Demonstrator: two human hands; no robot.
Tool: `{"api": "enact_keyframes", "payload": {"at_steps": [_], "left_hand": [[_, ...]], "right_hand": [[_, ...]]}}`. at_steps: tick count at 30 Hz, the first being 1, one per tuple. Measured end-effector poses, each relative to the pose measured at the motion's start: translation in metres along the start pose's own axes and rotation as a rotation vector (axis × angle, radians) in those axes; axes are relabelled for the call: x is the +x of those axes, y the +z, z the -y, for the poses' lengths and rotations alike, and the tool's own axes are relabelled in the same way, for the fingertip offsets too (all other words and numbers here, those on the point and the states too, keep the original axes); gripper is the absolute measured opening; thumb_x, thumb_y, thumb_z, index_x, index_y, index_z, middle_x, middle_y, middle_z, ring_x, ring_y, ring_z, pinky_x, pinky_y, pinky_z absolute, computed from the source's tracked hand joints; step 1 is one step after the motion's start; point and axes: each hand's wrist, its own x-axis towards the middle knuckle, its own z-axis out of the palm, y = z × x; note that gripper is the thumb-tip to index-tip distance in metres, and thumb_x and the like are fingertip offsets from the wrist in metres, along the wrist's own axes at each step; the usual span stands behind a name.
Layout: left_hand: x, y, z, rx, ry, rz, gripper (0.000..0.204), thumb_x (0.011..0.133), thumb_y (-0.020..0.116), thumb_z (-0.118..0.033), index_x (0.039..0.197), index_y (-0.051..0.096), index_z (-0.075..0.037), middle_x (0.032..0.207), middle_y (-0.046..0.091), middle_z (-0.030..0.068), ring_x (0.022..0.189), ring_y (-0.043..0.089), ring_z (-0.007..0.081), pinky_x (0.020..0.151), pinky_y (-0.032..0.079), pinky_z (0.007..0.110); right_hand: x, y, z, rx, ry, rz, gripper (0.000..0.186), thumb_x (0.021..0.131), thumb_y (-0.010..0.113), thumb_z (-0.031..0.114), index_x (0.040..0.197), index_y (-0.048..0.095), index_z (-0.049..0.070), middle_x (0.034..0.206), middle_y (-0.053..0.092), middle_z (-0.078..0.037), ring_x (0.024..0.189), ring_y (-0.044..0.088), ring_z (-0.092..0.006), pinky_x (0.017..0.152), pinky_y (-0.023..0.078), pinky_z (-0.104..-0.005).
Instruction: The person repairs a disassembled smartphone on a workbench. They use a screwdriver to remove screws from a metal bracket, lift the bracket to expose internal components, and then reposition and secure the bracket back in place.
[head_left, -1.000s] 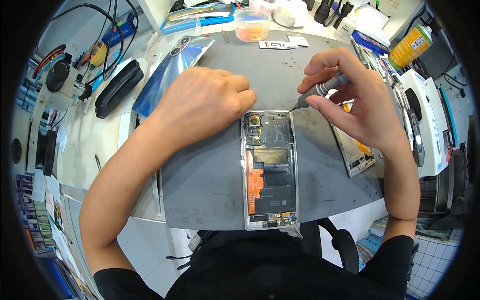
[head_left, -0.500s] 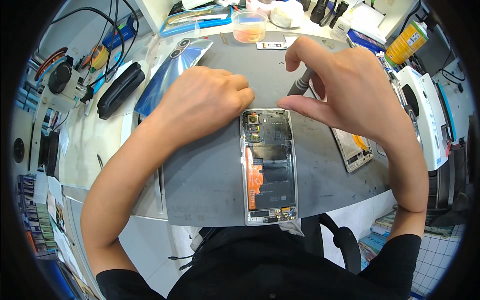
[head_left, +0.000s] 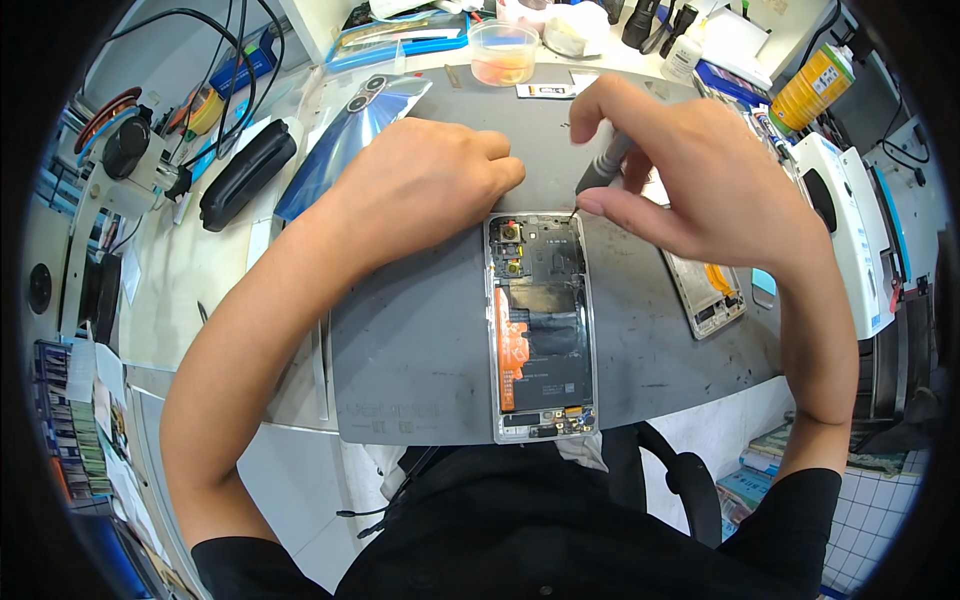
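Fingers of the right hand (head_left: 700,190) pinch a grey screwdriver (head_left: 603,166), tip at the opened phone's (head_left: 541,325) top edge; the left hand (head_left: 430,185), loosely curled, rests on the grey mat (head_left: 420,340) beside it.

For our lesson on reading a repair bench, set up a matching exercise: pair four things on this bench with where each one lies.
Things:
1. opened phone
2. blue back cover
3. clear plastic cup
4. yellow bottle

Places:
A. far right corner of the bench
B. far edge of the bench, above both hands
C. middle of the grey mat, below the hands
D. left of the left hand, partly on the mat

Pairs: 1-C, 2-D, 3-B, 4-A
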Motion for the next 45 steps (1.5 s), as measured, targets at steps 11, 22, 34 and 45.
{"api": "enact_keyframes", "payload": {"at_steps": [11,22,34,45], "left_hand": [[-0.008,-0.032,-0.002,-0.089,-0.271,-0.075,0.009,0.087,0.063,-0.009,0.092,0.057,-0.005,0.078,0.062,0.0137,0.071,0.062,0.0355,0.064,0.049,0.043],[-0.024,-0.055,-0.029,-0.498,-0.425,-0.246,0.006,0.089,0.079,-0.008,0.095,0.078,-0.006,0.090,0.079,-0.0014,0.076,0.067,0.0071,0.065,0.047,0.023],[-0.021,-0.042,-0.040,-0.570,-0.388,-0.271,0.009,0.085,0.085,-0.007,0.090,0.078,-0.006,0.088,0.079,-0.0002,0.076,0.069,0.0088,0.065,0.047,0.025],[-0.020,-0.039,-0.039,-0.572,-0.349,-0.286,0.011,0.083,0.086,-0.006,0.088,0.076,-0.005,0.089,0.079,0.0025,0.077,0.070,0.0114,0.067,0.047,0.025]], "right_hand": [[-0.004,0.006,0.007,-0.123,0.083,-0.025,0.034,0.089,0.084,0.021,0.108,0.058,0.010,0.092,0.075,-0.005,0.071,0.074,-0.0228,0.063,0.056,-0.0333],[-0.011,0.002,0.004,0.295,0.026,-0.300,0.042,0.094,0.080,0.012,0.131,0.061,0.012,0.107,0.078,-0.007,0.092,0.078,-0.0185,0.067,0.061,-0.0282],[-0.013,0.018,-0.006,0.763,-0.186,-0.466,0.051,0.087,0.084,-0.003,0.124,0.049,-0.005,0.110,0.069,-0.020,0.104,0.078,-0.0295,0.087,0.065,-0.0333],[-0.009,0.022,-0.016,0.785,-0.287,-0.447,0.052,0.086,0.085,-0.002,0.125,0.051,-0.004,0.117,0.065,-0.020,0.105,0.077,-0.0304,0.088,0.067,-0.0355]]}}
